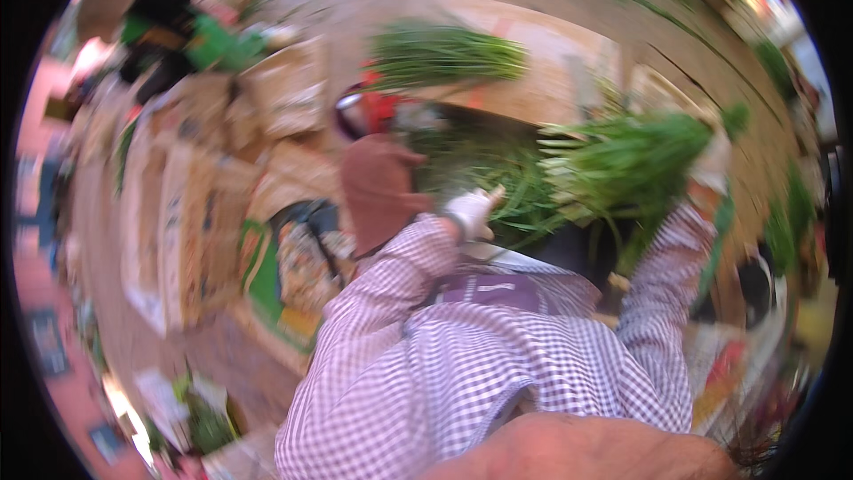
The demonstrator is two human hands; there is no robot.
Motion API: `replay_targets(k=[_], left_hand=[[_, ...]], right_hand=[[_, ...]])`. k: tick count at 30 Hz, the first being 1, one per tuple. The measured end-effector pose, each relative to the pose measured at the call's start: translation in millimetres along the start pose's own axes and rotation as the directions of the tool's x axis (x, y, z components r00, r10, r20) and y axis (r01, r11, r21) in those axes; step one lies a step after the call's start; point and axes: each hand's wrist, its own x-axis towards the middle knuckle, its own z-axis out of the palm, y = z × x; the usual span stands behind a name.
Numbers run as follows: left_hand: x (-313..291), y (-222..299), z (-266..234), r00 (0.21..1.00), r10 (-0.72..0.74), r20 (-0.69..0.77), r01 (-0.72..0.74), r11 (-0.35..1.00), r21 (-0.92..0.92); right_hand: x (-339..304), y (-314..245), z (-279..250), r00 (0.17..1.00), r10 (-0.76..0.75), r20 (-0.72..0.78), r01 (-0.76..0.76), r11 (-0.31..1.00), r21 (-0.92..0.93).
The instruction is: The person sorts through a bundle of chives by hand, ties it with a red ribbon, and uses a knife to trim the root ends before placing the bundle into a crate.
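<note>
A thick bunch of green onions (626,156) lies across my right hand (711,160), its pale root ends toward the left and its green tops at the hand. Leaves partly hide my right fingers, which are closed round the bunch. To its left, my left hand (473,213), in a white glove with fingertips showing, is somewhat blurred. Its fingers look spread apart beside loose green leaves (524,200) in front of me. I cannot tell whether they touch the leaves. Farther off, another bunch of green onions (449,55) lies on a tan board (551,44).
A brown cloth-like shape (378,191) is beside my left forearm. Past it stand a red object (382,108), a green-edged bag (267,276) and large tan sacks (191,222). More greens (782,222) are at the far right. A dark container edge (586,244) shows below the leaves.
</note>
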Motion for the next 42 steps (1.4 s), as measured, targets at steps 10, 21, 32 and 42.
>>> replay_targets(k=[10, 21, 32, 42], left_hand=[[34.4, 17.5, -23.0, 0.92, 0.324, -0.22, -0.114, -0.317, -0.941], [29.8, 25.5, -20.8, 0.99, 0.126, -0.071, -0.074, 0.016, -0.997], [62.0, 56.8, 2.2, 0.957, -0.29, 0.027, -0.025, -0.173, -0.985], [88.8, -18.5, 71.5, 0.955, -0.18, -0.236, -0.15, 0.396, -0.906]], right_hand=[[-12.6, 80.1, 62.4, 0.974, 0.214, 0.078, -0.225, 0.853, 0.47], [2.9, 84.0, 53.6, 0.968, 0.247, -0.037, -0.2, 0.854, 0.48], [-1.8, 87.9, 65.5, 0.988, 0.145, -0.058, -0.115, 0.925, 0.362], [11.3, 76.4, 57.9, 1.0, -0.011, -0.008, 0.013, 0.957, 0.291]])
